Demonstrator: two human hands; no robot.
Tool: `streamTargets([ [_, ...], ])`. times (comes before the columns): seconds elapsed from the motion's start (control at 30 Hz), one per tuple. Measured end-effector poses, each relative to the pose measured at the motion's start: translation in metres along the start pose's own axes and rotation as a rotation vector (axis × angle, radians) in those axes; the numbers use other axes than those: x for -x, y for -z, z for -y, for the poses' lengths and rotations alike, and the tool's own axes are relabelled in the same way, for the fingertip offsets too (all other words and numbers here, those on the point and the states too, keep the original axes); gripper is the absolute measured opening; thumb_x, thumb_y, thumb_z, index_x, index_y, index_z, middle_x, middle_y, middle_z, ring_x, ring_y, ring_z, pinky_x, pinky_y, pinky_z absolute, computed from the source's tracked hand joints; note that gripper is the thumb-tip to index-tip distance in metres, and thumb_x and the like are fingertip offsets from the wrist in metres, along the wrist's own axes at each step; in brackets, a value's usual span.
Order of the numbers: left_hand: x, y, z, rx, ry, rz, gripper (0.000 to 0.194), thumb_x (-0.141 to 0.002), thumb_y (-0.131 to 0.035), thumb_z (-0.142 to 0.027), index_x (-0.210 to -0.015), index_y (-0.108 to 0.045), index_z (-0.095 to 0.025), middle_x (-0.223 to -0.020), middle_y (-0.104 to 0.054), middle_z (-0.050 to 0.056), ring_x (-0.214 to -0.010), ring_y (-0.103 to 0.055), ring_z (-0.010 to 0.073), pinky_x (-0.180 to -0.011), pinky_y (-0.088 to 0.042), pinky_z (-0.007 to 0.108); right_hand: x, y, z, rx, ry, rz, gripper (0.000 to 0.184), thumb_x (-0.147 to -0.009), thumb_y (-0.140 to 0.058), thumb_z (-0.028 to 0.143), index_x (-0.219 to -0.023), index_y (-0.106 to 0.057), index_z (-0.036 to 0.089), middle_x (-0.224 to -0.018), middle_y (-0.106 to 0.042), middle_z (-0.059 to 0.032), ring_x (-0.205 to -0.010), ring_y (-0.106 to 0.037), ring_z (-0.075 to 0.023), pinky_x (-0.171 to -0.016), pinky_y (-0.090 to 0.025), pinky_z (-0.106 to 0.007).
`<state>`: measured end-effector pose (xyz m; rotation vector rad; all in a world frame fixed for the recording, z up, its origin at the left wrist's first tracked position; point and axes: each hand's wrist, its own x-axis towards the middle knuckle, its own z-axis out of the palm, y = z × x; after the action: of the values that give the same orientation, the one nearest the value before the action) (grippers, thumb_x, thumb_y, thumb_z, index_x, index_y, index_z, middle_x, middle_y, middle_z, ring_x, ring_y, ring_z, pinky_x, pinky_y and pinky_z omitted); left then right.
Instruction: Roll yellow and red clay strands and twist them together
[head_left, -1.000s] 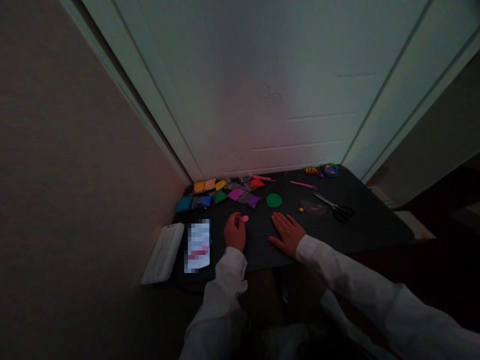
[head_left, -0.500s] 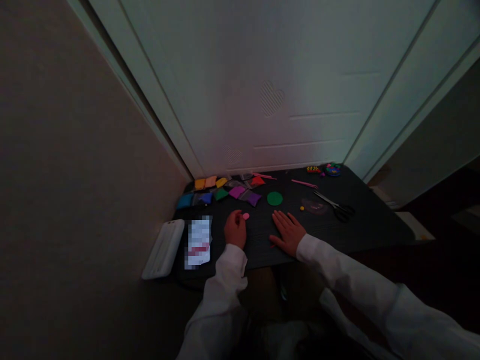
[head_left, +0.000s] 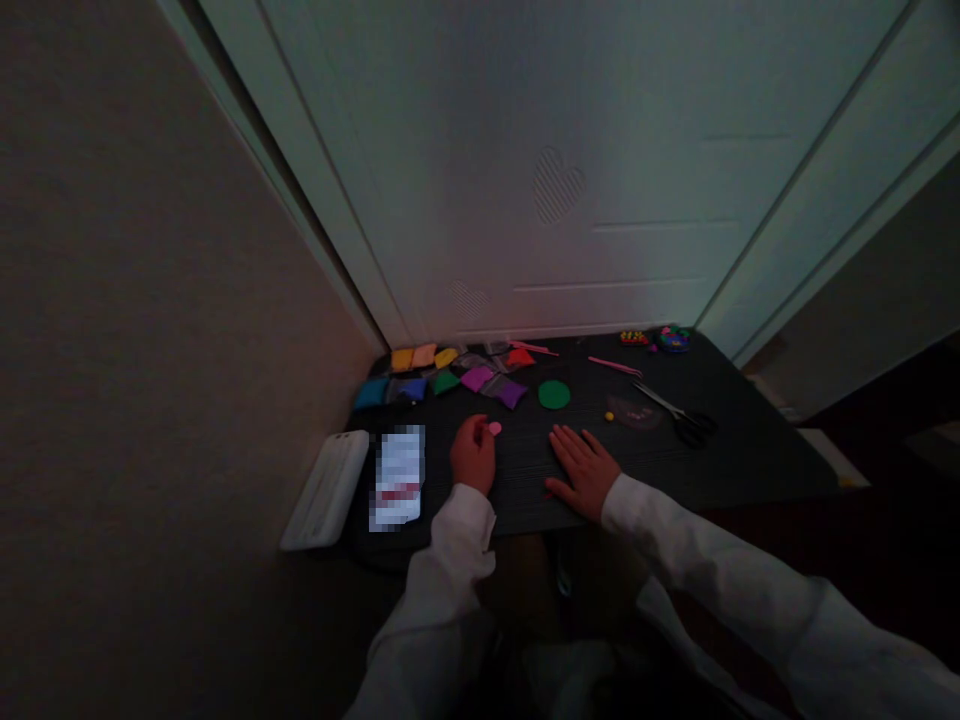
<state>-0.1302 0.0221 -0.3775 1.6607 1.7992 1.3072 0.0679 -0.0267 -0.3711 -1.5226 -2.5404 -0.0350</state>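
My left hand [head_left: 472,455] rests on the dark table [head_left: 735,450], its fingers curled round a small pink piece of clay [head_left: 494,428] held at the fingertips. To its right, my right hand [head_left: 581,465] lies flat and open on the tabletop, palm down, holding nothing. A flat green clay disc [head_left: 554,394] lies just beyond my right hand. Both arms wear white sleeves.
Several coloured clay packets [head_left: 450,378] lie along the table's back left. Black scissors [head_left: 679,415], pink tools [head_left: 613,366], a small yellow ball [head_left: 609,416] and colourful clay pieces [head_left: 660,340] sit at the right back. A white case [head_left: 326,490] and a paper [head_left: 400,475] lie at the left. A white door stands behind.
Both hands stay as they were; only the view has shifted slightly, so everything sits a little to the right and higher in the picture.
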Motion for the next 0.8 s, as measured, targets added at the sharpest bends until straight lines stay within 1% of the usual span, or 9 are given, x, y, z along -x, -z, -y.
streamTargets([
  [0.17, 0.000, 0.001, 0.000, -0.017, -0.021, 0.004, 0.025, -0.075, -0.040, -0.025, -0.096, -0.052, -0.018, -0.087, -0.058, 0.004, -0.079, -0.054, 0.0138, -0.072, -0.043, 0.028, -0.033, -0.004, -0.001, 0.020, -0.046, -0.025, 0.067, -0.078, -0.018, 0.056, -0.130, -0.017, 0.013, -0.136, -0.020, -0.0083, -0.124, -0.015, -0.0202, -0.100, -0.010, -0.040],
  [0.27, 0.000, 0.001, 0.000, -0.019, -0.008, 0.003, 0.025, -0.075, -0.041, -0.025, -0.096, -0.052, -0.018, -0.086, -0.059, 0.004, -0.078, -0.055, 0.0139, -0.072, -0.044, 0.028, -0.041, -0.005, -0.001, 0.023, -0.063, -0.034, 0.067, -0.078, -0.018, 0.056, -0.130, -0.018, 0.014, -0.136, -0.019, -0.0081, -0.124, -0.015, -0.0202, -0.099, -0.010, -0.040],
  [0.37, 0.000, 0.001, 0.000, -0.014, -0.003, -0.002, 0.025, -0.075, -0.041, -0.025, -0.096, -0.052, -0.018, -0.086, -0.059, 0.004, -0.078, -0.055, 0.0138, -0.071, -0.044, 0.028, -0.034, -0.004, 0.000, 0.019, -0.048, -0.032, 0.067, -0.078, -0.018, 0.056, -0.130, -0.017, 0.013, -0.136, -0.019, -0.0082, -0.124, -0.014, -0.0199, -0.100, -0.010, -0.040],
  [0.57, 0.000, 0.000, 0.001, 0.006, 0.000, 0.004, 0.025, -0.075, -0.040, -0.025, -0.096, -0.051, -0.018, -0.086, -0.059, 0.004, -0.078, -0.055, 0.0138, -0.071, -0.044, 0.028, 0.000, -0.001, 0.001, 0.011, -0.001, -0.018, 0.068, -0.078, -0.020, 0.056, -0.130, -0.016, 0.012, -0.135, -0.020, -0.0088, -0.124, -0.016, -0.0202, -0.100, -0.010, -0.040],
  [0.63, 0.000, 0.000, 0.001, 0.018, 0.001, 0.008, 0.024, -0.075, -0.040, -0.026, -0.096, -0.051, -0.019, -0.086, -0.059, 0.004, -0.078, -0.055, 0.0138, -0.072, -0.044, 0.028, 0.006, 0.000, 0.001, 0.011, 0.006, -0.015, 0.068, -0.078, -0.021, 0.056, -0.130, -0.016, 0.012, -0.135, -0.020, -0.0091, -0.124, -0.016, -0.0205, -0.100, -0.010, -0.040],
  [0.7, 0.000, -0.001, 0.001, 0.021, 0.001, 0.008, 0.024, -0.075, -0.040, -0.025, -0.095, -0.051, -0.019, -0.086, -0.059, 0.004, -0.078, -0.055, 0.0138, -0.072, -0.044, 0.028, 0.006, 0.001, 0.001, 0.013, 0.006, -0.017, 0.068, -0.078, -0.022, 0.056, -0.130, -0.016, 0.012, -0.135, -0.020, -0.0089, -0.124, -0.016, -0.0207, -0.100, -0.010, -0.040],
  [0.8, -0.001, 0.000, 0.001, 0.006, -0.001, 0.003, 0.024, -0.075, -0.040, -0.025, -0.095, -0.051, -0.019, -0.087, -0.059, 0.004, -0.079, -0.055, 0.0143, -0.072, -0.044, 0.029, -0.005, -0.001, 0.002, 0.014, -0.003, -0.021, 0.067, -0.078, -0.020, 0.056, -0.130, -0.017, 0.014, -0.135, -0.021, -0.0082, -0.124, -0.016, -0.0201, -0.100, -0.009, -0.040],
])
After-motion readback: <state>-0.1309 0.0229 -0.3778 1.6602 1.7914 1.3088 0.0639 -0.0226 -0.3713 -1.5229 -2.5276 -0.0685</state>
